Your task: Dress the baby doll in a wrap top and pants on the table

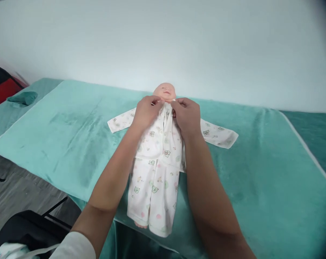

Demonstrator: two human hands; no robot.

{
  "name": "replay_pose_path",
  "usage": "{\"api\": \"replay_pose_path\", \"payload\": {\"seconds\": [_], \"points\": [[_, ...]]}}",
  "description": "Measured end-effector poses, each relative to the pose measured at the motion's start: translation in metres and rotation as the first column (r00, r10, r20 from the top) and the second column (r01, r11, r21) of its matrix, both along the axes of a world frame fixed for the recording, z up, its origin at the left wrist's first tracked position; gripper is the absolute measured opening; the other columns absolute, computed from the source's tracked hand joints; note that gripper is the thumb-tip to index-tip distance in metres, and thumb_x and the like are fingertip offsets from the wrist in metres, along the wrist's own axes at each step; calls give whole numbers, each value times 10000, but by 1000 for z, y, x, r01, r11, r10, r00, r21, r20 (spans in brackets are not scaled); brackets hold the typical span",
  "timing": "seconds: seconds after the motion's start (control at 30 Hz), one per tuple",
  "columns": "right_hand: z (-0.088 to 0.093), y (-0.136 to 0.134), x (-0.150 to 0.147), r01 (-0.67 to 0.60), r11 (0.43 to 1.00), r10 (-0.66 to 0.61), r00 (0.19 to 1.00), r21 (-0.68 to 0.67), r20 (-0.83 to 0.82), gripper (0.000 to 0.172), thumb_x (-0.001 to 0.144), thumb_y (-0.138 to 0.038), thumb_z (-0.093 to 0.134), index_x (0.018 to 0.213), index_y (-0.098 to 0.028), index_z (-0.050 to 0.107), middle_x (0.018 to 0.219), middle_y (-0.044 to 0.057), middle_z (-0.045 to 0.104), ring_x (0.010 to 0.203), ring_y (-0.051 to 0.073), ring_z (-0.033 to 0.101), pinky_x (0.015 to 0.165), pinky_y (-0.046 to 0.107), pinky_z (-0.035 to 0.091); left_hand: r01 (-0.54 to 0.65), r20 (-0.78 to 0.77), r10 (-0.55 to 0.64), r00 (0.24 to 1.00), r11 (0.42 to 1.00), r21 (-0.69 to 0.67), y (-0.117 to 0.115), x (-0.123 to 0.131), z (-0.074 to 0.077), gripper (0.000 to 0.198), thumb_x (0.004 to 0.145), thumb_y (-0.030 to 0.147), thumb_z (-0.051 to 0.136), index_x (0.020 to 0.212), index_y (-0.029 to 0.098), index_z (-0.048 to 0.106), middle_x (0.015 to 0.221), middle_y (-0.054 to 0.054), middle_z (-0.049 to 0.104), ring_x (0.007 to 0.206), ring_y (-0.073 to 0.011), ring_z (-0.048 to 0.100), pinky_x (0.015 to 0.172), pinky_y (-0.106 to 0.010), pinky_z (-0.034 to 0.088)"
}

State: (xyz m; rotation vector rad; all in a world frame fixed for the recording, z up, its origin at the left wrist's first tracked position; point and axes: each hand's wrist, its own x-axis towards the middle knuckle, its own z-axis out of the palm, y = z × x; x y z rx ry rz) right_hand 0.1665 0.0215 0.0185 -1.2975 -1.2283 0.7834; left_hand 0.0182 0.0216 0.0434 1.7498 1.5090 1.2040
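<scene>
A baby doll (165, 89) lies on its back on a green covered bed, its head toward the wall. It wears a white printed shirt (152, 144) and matching white trousers (141, 190), with one foot showing at a trouser hem. Both shirt sleeves are spread out to the sides. At the doll's neck, my left hand (149, 110) pinches the shirt's collar edge on the left. My right hand (187, 114) pinches the collar edge on the right. The two front edges meet along the chest; any fasteners there are too small to make out.
The green bed cover (79, 126) stretches to both sides, with a hole near its left end. A pale wall (163, 43) stands behind. A black chair (28, 230) with cloth on it is at the lower left, and a red and black object (3, 91) lies beyond the bed's left end.
</scene>
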Motion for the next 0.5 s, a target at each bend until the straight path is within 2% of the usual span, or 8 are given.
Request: {"api": "replay_pose_path", "payload": {"seconds": [0.1, 0.2, 0.37, 0.5], "points": [[-3, 2, 0, -14, 1000, 14, 1000, 10, 1, 92, 815, -312, 640, 788, -226, 657, 684, -25, 615, 646, 150, 557, 642, 299, 479, 38, -66, -43, 997, 996, -76, 16, 11, 2, 106, 880, 183, 666, 877, 174, 772, 893, -51, 758, 832, -188, 658, 839, -325, 500], [0, 0, -1, -13, 1000, 13, 1000, 21, 22, 82, 816, -282, 645, 815, -225, 704, 760, -7, 689, 734, 164, 629, 757, 320, 534, 46, -33, -49, 998, 995, -91, 17, 13, -1, 89, 861, 160, 675, 797, 178, 734, 863, -43, 756, 793, -173, 644, 798, -309, 487], [4, -3, -1, -14, 1000, 14, 999, -8, -35, 85, 815, -239, 649, 794, -219, 730, 738, -15, 699, 714, 161, 641, 781, 324, 545, 39, 182, -23, 983, 996, -84, 11, 13, -3, 61, 857, 187, 718, 798, 173, 715, 827, -27, 729, 767, -144, 623, 768, -285, 491], [0, 0, -1, -26, 999, 29, 998, 45, -62, 82, 837, -248, 645, 811, -213, 714, 780, -8, 712, 765, 163, 673, 802, 320, 558, 61, 345, -18, 938, 992, -114, 6, 16, -2, 68, 884, 191, 693, 829, 165, 722, 737, -10, 671, 685, -117, 585, 704, -261, 482]]}}
